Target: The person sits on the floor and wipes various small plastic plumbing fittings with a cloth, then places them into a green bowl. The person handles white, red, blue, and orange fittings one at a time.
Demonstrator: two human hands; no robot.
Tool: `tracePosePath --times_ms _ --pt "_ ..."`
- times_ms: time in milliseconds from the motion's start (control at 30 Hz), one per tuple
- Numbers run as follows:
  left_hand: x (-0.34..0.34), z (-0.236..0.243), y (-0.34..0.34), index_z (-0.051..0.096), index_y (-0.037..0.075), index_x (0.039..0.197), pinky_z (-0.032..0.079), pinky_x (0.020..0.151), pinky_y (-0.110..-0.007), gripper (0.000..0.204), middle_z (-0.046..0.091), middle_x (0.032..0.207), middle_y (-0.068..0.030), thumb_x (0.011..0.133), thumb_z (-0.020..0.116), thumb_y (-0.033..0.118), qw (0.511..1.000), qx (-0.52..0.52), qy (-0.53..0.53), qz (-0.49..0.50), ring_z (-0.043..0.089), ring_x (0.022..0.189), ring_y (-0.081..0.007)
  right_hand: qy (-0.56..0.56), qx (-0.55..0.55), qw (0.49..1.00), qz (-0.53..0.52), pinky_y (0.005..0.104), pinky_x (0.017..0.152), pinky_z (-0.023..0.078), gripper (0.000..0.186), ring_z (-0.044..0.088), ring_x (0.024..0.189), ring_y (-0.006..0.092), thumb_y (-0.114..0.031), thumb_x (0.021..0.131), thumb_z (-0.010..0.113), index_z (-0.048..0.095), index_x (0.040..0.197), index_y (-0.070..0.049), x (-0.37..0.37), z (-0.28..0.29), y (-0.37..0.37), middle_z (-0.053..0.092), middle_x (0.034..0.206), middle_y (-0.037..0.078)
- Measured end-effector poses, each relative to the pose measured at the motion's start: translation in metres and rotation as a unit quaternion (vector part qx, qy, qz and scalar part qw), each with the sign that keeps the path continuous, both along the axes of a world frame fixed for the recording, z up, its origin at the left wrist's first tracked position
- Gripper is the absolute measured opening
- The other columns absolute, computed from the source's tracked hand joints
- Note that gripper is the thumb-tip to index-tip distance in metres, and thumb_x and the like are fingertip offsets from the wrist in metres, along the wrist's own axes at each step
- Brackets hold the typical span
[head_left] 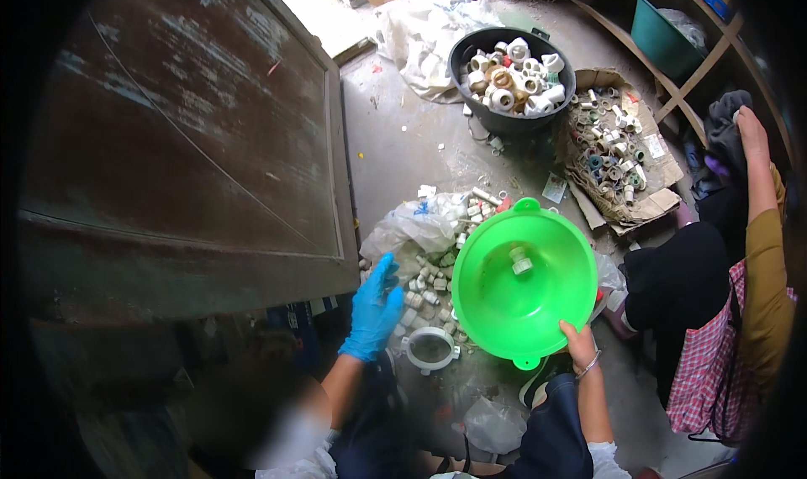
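Note:
My right hand (578, 343), bare with a bracelet at the wrist, grips the near rim of a bright green plastic basin (496, 302). One small white pipe fitting (521, 262) lies inside the basin. My left hand (374, 311), in a blue glove, hovers with fingers apart over a heap of small white pipe fittings (424, 290) on the floor. It holds nothing. A larger white ring-shaped fitting (430, 348) lies just below the heap, between my two hands. A clear plastic bag (416, 227) sits behind the heap.
A black tub (471, 46) full of larger white fittings stands farther back, with a torn cardboard box (651, 197) of small fittings beside it. A dark wooden panel (185, 134) fills the left. Another person (731, 294) in dark clothes and a checked cloth crouches at the right. White sacking (420, 34) lies behind.

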State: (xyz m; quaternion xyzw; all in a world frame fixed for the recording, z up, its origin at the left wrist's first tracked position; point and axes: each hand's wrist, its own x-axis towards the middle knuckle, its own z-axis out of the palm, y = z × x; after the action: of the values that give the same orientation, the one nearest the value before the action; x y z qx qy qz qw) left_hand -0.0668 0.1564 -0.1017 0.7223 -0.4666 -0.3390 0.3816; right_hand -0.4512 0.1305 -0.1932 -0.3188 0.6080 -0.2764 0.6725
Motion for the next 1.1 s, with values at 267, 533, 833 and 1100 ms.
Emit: tracePosePath --times_ms 267,533,833,1100 --pt "0.027 -0.042 0.020 0.040 0.006 0.134 0.042 0.091 -0.031 0.054 0.054 0.121 -0.0126 0.081 0.052 0.002 0.994 -0.016 0.063 0.083 0.053 0.106 -0.0188 -0.004 0.011 0.997 -0.075 0.0279 0.080 0.043 0.028 0.056 0.090 0.0147 -0.011 0.083 0.057 0.055 0.108 0.003 -0.006 0.029 -0.001 0.060 0.099 0.007" --pt "0.039 -0.071 0.021 0.040 0.002 0.132 0.038 0.097 -0.034 0.055 0.052 0.125 -0.0156 0.079 0.055 0.004 0.997 -0.012 0.006 0.071 0.050 0.114 -0.0228 -0.010 0.040 0.983 -0.177 0.0279 0.066 0.050 0.030 0.060 0.083 0.0157 -0.014 0.085 0.056 0.052 0.111 0.000 -0.003 0.050 -0.006 0.058 0.100 0.006" --pt "0.028 -0.084 -0.068 0.018 0.009 0.142 0.044 0.091 -0.035 0.096 0.036 0.137 -0.0188 0.066 0.077 0.014 0.964 -0.016 -0.263 -0.039 0.050 0.113 -0.0304 0.001 0.056 0.981 -0.187 0.0295 0.048 0.049 0.026 0.060 0.064 0.0173 -0.019 0.087 0.053 0.052 0.106 -0.002 0.001 0.059 -0.002 0.060 0.085 0.007" --pt "0.063 -0.119 -0.126 0.054 0.007 0.114 0.048 0.078 -0.037 0.036 0.059 0.100 -0.0169 0.079 0.058 0.010 0.974 0.033 -0.219 -0.051 0.059 0.089 -0.0317 0.012 0.051 0.981 -0.187 0.0279 0.048 0.049 0.025 0.060 0.065 0.0156 -0.019 0.087 0.053 0.052 0.107 -0.002 -0.001 0.058 0.003 0.060 0.086 0.007"
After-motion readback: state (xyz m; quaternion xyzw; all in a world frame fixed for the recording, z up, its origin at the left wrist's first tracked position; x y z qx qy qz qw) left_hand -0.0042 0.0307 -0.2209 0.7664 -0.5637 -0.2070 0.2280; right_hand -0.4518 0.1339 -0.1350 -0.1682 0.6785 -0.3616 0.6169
